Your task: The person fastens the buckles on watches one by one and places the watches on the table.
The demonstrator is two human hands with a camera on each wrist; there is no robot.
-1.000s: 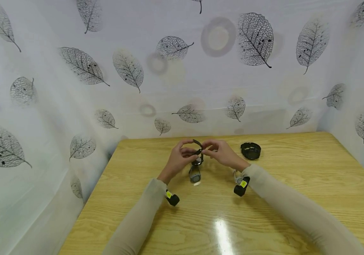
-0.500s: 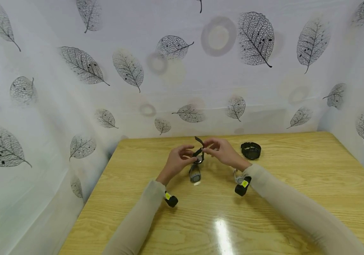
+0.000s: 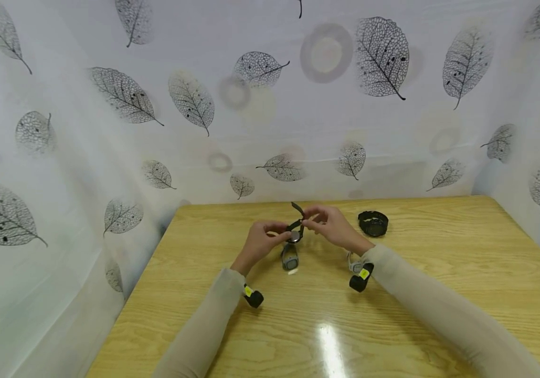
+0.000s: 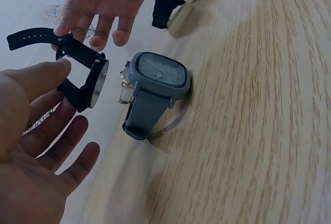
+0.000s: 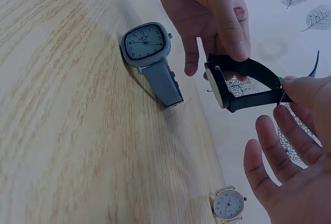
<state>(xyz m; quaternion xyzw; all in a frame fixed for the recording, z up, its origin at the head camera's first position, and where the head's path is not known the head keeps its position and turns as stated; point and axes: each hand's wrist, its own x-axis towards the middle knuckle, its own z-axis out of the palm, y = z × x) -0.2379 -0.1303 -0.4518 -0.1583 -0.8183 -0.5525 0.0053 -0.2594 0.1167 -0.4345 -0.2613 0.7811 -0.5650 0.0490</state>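
Both hands hold a black-strapped wristwatch point(image 5: 220, 90) above the table, its strap closed in a loop and its case tilted. My left hand point(image 3: 261, 242) pinches the strap between thumb and fingers near the case. At the buckle end, my right hand point(image 3: 326, 227) grips the band between thumb and index finger. The strap's free end point(image 4: 32, 36) sticks out past the buckle, its holes showing. Just below the held watch in the head view, a grey square-faced watch point(image 3: 290, 261) stands on the table; the right wrist view shows its numbered dial point(image 5: 145, 42).
A large black watch point(image 3: 373, 224) lies beyond my right wrist on the wooden table point(image 3: 203, 247). By that wrist is a white watch point(image 3: 353, 265), partly covered by the wrist camera point(image 3: 359, 282). A round white-dialled watch point(image 5: 228, 204) shows low in the right wrist view. Leaf-printed curtain point(image 3: 317, 115) hangs behind.
My left hand has moved down along the watch, and its fingers have drawn in on the strap. The strap's free end points up more freely. My right hand has stayed nearly in place.
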